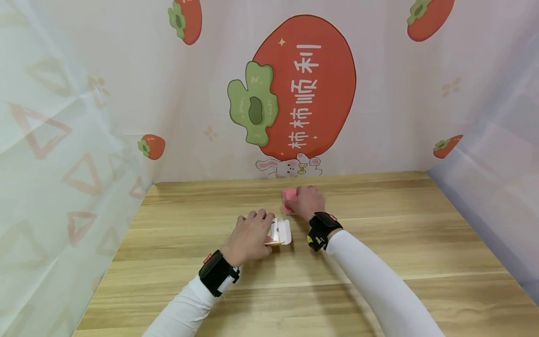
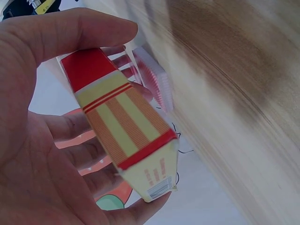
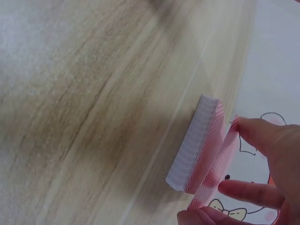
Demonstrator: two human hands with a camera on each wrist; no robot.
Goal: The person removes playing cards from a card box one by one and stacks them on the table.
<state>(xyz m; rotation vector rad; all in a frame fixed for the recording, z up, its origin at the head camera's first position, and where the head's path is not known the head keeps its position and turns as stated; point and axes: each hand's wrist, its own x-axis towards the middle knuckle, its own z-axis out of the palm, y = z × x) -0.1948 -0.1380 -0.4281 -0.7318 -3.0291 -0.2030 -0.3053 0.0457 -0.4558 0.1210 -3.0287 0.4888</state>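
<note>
My left hand [image 1: 249, 236] grips a small card box [image 2: 123, 110] with red, yellow and orange stripes, thumb on one side and fingers along the other. The box's white end flap stands out on the right in the head view. Farther back, my right hand [image 1: 310, 202] pinches a thin packet of pink-backed playing cards [image 3: 216, 171] between thumb and fingers. Right beside that packet, a thicker stack of playing cards [image 3: 193, 147] with white edges and a pink back rests on the table.
The wooden table [image 1: 202, 309] ends at the back against a white curtain [image 1: 202, 93] printed with persimmons and a rabbit. Pale cloth also hangs at both sides. A black camera strap [image 1: 323, 229] is on the right wrist, another on the left.
</note>
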